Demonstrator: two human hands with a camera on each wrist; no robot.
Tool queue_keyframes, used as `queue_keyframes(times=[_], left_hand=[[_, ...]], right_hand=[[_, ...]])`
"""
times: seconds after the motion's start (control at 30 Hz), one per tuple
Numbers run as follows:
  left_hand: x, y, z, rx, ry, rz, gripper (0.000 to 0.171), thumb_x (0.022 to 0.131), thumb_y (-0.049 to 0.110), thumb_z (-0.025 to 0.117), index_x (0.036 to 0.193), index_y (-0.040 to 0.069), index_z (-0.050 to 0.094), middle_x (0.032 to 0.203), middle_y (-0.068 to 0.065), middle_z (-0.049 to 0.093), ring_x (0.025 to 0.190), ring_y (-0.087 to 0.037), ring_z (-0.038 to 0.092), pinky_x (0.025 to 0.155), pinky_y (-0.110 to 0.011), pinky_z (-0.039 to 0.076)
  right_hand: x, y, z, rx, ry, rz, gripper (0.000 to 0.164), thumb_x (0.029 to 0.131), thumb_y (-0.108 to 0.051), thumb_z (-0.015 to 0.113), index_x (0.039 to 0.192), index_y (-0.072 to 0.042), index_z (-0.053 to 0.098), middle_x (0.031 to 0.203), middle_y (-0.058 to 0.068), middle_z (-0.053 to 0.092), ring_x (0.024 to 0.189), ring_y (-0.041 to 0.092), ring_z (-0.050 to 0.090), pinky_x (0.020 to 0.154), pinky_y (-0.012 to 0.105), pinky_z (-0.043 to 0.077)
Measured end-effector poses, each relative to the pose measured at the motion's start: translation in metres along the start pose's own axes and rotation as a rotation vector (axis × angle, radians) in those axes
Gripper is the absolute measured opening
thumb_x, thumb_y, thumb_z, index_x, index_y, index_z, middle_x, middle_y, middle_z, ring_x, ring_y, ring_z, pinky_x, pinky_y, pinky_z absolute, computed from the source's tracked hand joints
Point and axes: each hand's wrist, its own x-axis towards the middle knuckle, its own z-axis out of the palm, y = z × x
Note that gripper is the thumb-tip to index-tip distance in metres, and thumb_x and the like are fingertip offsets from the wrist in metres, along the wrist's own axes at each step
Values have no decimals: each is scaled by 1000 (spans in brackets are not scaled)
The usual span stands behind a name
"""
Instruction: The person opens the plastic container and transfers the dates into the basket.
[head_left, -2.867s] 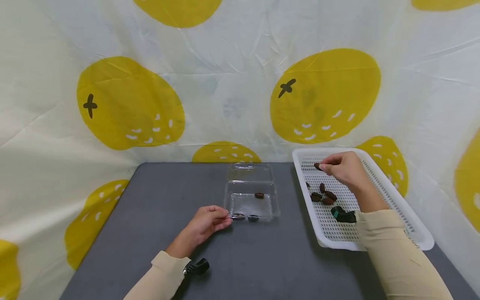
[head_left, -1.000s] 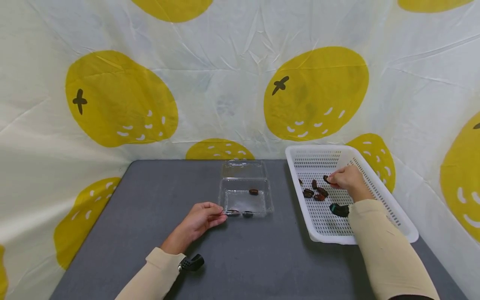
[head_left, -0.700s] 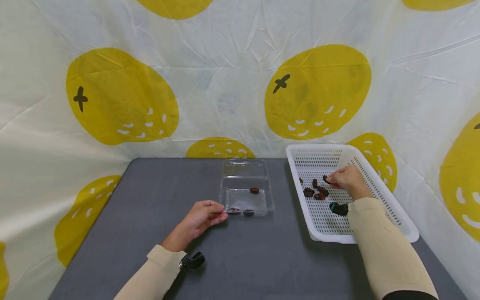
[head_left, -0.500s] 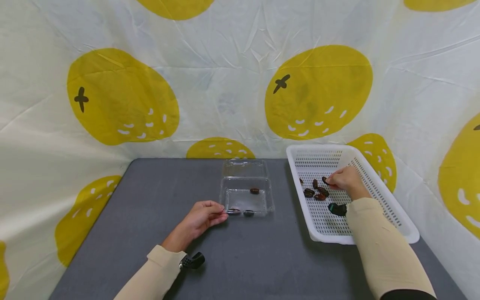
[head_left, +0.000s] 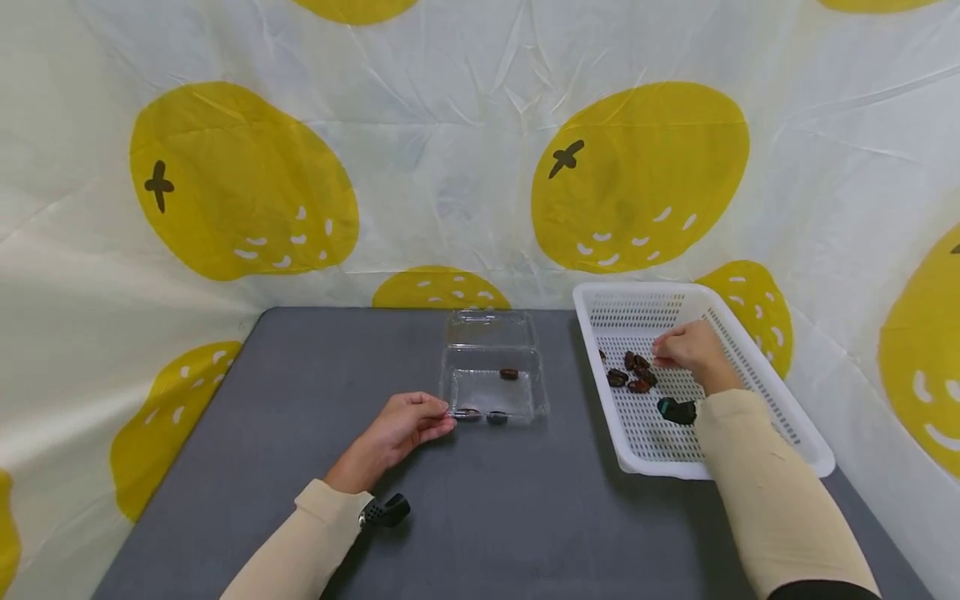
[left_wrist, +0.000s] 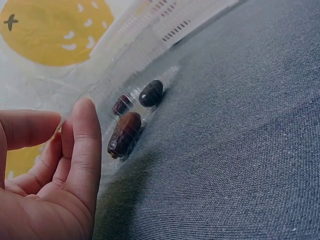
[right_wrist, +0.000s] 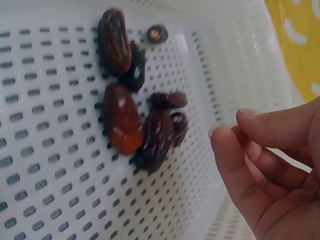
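Note:
My left hand (head_left: 408, 423) pinches the near-left edge of a clear hinged plastic container (head_left: 487, 387), whose lid (head_left: 491, 332) is folded back. Inside lie three dates: one date (head_left: 509, 374) towards the back, another date (left_wrist: 125, 134) and a darker date (left_wrist: 151, 93) at the near wall. Over the white perforated basket (head_left: 813, 454) is my right hand (head_left: 693, 346), thumb and index finger close together with nothing seen between them. Several brown dates, among them a reddish date (right_wrist: 122, 120), lie on the basket floor to the left of that hand.
The grey table (head_left: 480, 517) carries the container near its back middle and the basket at the right. Behind it hangs a pale cloth (head_left: 450, 167) printed with yellow fruit. Each wrist wears a small black camera (head_left: 386, 511).
My right hand has lowered a date into the basket and let it go; it now lies against the other dates. The left hand keeps its pinch on the container. The head view has shifted slightly.

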Motion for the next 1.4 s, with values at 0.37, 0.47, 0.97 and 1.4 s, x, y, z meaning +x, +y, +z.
queue_keyframes(times=[0.37,0.47,0.97,1.4], left_hand=[[3,4,3,-8,-1,-2,9,100,-3,63,94,0,70,82,-5,71,80,-16,75,78,-27,67],[2,3,3,-9,3,-10,8,100,-4,63,96,-1,70,82,-5,71,80,-16,75,78,-27,67],[5,3,3,-7,20,-3,19,99,-5,63,114,-16,63,87,-8,72,80,-16,76,77,-27,67],[6,3,3,-10,27,-3,22,100,-5,62,118,-18,61,88,-9,72,80,-16,76,76,-27,67]], right_hand=[[-21,-55,7,37,-60,-124,31,101,-15,69,120,10,69,103,13,74,81,15,74,85,34,68],[-26,-73,14,75,-85,-169,31,100,-12,69,121,12,68,98,8,74,79,11,74,82,29,67],[-49,-139,49,124,-202,-280,30,96,-11,75,119,8,72,111,16,74,89,18,77,90,37,67],[-62,-162,92,201,-350,-339,23,93,-6,77,114,6,75,107,16,74,97,34,76,86,38,68]])
